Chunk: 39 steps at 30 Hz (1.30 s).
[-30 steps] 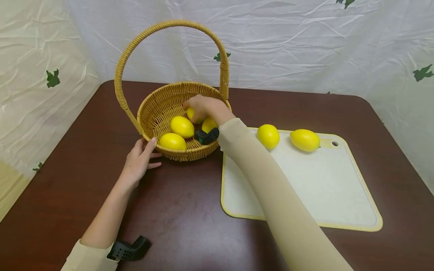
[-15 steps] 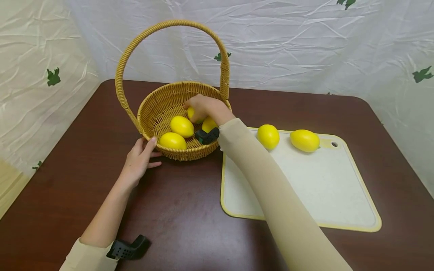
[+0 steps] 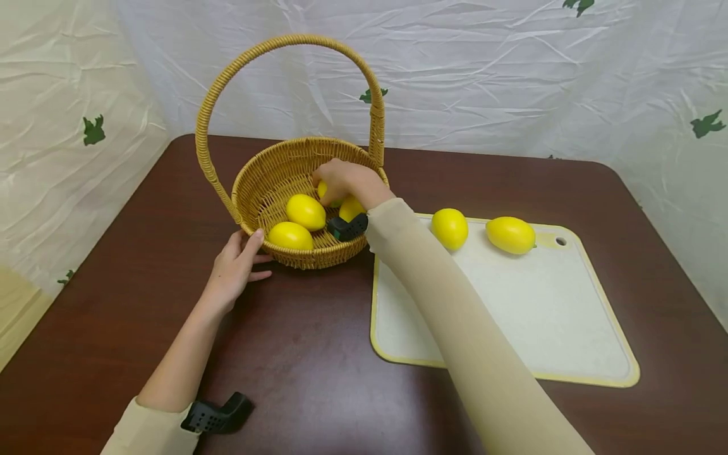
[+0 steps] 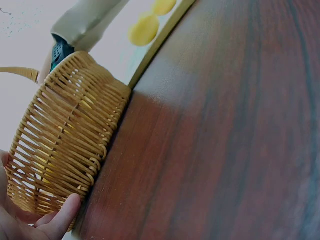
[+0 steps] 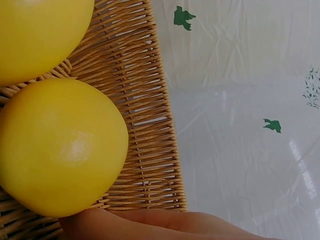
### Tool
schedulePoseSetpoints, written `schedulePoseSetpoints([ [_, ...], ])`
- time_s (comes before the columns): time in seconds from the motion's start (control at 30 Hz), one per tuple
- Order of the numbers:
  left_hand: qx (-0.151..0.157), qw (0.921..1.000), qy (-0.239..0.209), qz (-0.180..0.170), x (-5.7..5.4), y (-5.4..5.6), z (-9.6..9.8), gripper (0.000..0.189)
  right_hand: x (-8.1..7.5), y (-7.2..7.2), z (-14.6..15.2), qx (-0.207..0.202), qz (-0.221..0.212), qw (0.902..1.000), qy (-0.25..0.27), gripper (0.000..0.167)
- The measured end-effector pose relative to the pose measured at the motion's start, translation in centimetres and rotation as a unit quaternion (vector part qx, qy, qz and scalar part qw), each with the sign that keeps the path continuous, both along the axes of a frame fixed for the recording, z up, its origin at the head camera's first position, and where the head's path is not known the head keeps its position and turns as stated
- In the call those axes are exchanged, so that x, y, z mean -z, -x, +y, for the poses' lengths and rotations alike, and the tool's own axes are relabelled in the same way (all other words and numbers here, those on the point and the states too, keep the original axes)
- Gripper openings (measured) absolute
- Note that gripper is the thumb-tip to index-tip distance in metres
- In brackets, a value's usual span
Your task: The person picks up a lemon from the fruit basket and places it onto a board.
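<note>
A round wicker basket (image 3: 261, 167) with a tall arched handle stands left of the middle in the head view. Inside it lie several lemons, two of them, a lemon (image 3: 306, 212) and another lemon (image 3: 291, 236), in plain sight. My right hand (image 3: 349, 180) reaches into the basket from the right, its fingers bent over a lemon (image 3: 322, 190) that they partly hide. In the right wrist view its fingers touch a large yellow lemon (image 5: 62, 147). My left hand (image 3: 230, 268) holds the basket's front-left side, thumb at the rim and other fingers low against the wicker wall (image 4: 70, 135).
To the right lies a white cutting board (image 3: 546, 303) with a yellow edge, partly under my right sleeve. On its far side rest a lemon (image 3: 449, 229) and another lemon (image 3: 510, 235). A pale cloth (image 3: 483, 76) hangs behind the dark table (image 3: 296, 354).
Very little differs. My right hand and the lemon under it have shifted slightly right within the basket. My left hand stays at the rim, and the lemons on the board have not moved.
</note>
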<state>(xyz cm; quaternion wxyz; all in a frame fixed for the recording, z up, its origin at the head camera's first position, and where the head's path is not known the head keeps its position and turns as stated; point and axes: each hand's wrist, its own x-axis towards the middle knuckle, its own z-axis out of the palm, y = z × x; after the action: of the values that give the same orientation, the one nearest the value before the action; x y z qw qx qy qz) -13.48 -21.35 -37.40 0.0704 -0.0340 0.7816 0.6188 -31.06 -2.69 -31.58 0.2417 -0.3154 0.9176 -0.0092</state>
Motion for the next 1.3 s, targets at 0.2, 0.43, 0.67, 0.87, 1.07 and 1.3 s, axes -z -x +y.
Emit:
schedulePoseSetpoints([
  [0.2, -0.001, 1.0000, -0.001, -0.006, 0.1, 0.1, 0.0, 0.078, -0.1, 0.0, 0.2, 0.007, 0.007, 0.9999, -0.004, 0.044],
  [0.43, -0.001, 1.0000, 0.002, -0.007, 0.0, 0.1, -0.2, 0.078, -0.4, -0.1, -0.1, -0.006, 0.031, 0.9994, 0.013, 0.038],
  [0.67, -0.002, 1.0000, -0.001, -0.006, -0.1, 0.0, -0.2, 0.079, -0.7, -0.1, -0.3, -0.010, 0.062, 0.9979, 0.017, 0.043],
  [0.87, -0.002, 1.0000, -0.003, -0.006, 0.0, 0.0, -0.1, 0.078, -0.7, -0.1, -0.4, -0.022, 0.068, 0.9967, 0.039, 0.044],
  [1.07, 0.003, 1.0000, -0.001, -0.007, 0.0, 0.0, 0.1, 0.076, -1.2, 0.1, -0.4, -0.037, 0.080, 0.9947, 0.053, 0.048],
  [1.3, -0.002, 1.0000, 0.004, -0.005, -0.1, 0.0, -0.1, 0.076, -2.2, 0.1, -0.7, -0.043, 0.092, 0.9922, 0.072, 0.053],
])
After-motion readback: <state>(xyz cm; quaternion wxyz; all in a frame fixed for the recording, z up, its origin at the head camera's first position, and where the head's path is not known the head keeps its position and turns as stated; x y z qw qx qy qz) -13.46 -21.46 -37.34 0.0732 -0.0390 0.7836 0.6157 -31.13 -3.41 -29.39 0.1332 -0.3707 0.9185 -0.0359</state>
